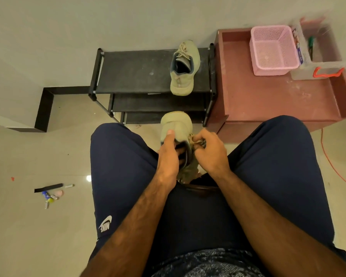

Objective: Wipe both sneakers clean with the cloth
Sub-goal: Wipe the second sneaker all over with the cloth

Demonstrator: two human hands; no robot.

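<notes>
Floor [28, 156], far left: a small scatter of oddments [50, 193] comprising a black strip, a marker and what look like batteries. Black shoe rack [140, 72], three tiers, against the wall; first sneaker [183, 76], tan, laced, upright near the right end of its top shelf, heel toward the viewer. Left hand [168, 156], between the person's knees: thumb pressed on the heel of the second sneaker [176, 124], fingers tucked into its opening, holding it heel-up in front of the rack. Right hand [210, 150]: fingers curled, pinching a grey-and-tan wad [200, 141] against the sneaker's lace side; cloth or laces cannot be told. Reddish worktop [268, 100], just right of the rack, carrying a pink mesh basket [274, 50] and a clear plastic box [324, 72] with an orange handle. Orange cable [332, 166] on the floor, far right.
</notes>
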